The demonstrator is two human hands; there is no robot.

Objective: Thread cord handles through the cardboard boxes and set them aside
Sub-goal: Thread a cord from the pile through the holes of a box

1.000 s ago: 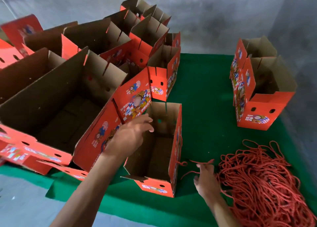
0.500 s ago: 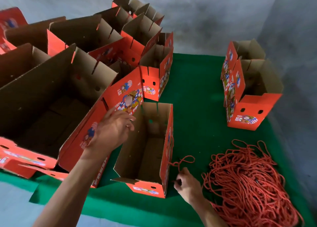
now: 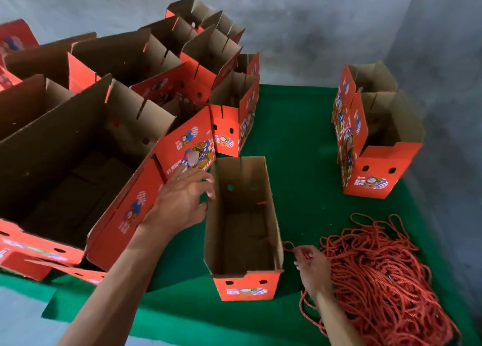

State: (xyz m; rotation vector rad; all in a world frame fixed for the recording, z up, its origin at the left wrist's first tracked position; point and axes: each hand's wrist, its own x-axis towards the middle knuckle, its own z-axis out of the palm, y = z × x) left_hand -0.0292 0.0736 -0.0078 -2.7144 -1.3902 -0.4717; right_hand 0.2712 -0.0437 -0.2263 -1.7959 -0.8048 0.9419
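Pinching a cord (image 3: 288, 246), the right hand (image 3: 311, 266) hovers beside the box (image 3: 246, 289) edge.

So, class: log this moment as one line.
left hand: open, at box left wall | right hand: pinching cord beside box | cord pile: right

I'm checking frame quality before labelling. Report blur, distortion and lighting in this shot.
Head view: wide-angle bending bows the box edges at the left; the left hand is motion-smeared at its fingertips beside the open box; the right hand and cord pile read fairly sharp; light is soft and dim, with box interiors dark and no glare.
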